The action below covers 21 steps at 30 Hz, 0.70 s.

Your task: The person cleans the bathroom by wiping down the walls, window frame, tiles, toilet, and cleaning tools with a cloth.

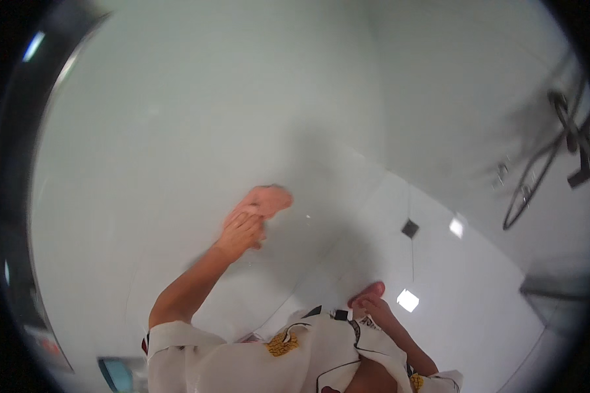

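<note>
My left hand [242, 232] presses a pink cloth [269, 200] against the pale, glossy wall [177, 131]. The fingers are bent over the cloth's near part, and its far end spreads out beyond them. Lower and to the right, my right hand [375, 308] is small in view, close to my body. A reddish, rounded thing [373, 289] shows just beyond it. It may be a slipper; I cannot make out whether the right hand touches it. The right fingers are too unclear to read.
On the right wall hang a dark shower hose [528, 196] and fittings [580, 147]. A corner shelf [557, 288] juts out below them. White floor tiles [439, 314] have a small dark diamond inlay [410, 228]. A dark-framed edge [19, 196] runs down the left.
</note>
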Available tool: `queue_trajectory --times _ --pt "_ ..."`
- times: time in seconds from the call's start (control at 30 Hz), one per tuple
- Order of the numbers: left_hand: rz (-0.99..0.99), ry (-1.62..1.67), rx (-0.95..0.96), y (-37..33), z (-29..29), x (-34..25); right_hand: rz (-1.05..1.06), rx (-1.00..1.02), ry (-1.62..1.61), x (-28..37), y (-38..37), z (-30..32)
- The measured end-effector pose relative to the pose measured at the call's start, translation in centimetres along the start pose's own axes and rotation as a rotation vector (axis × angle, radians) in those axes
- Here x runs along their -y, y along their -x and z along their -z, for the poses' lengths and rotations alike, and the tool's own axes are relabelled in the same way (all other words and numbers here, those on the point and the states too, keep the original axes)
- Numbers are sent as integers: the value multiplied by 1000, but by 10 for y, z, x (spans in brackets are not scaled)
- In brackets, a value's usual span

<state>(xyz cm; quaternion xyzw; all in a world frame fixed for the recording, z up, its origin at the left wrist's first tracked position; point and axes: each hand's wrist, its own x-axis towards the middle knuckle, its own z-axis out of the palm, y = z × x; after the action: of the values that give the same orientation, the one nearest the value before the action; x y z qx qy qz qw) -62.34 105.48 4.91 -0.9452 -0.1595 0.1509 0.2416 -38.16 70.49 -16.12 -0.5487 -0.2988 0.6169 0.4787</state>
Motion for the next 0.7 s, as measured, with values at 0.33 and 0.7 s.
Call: queue_trajectory --times 0.33,0.7 --pt "78 -63 -724 -3 162 58 190 883 -161 267 27 -211" --pt "384 -132 -280 78 366 30 535 1669 370 371 153 -234"
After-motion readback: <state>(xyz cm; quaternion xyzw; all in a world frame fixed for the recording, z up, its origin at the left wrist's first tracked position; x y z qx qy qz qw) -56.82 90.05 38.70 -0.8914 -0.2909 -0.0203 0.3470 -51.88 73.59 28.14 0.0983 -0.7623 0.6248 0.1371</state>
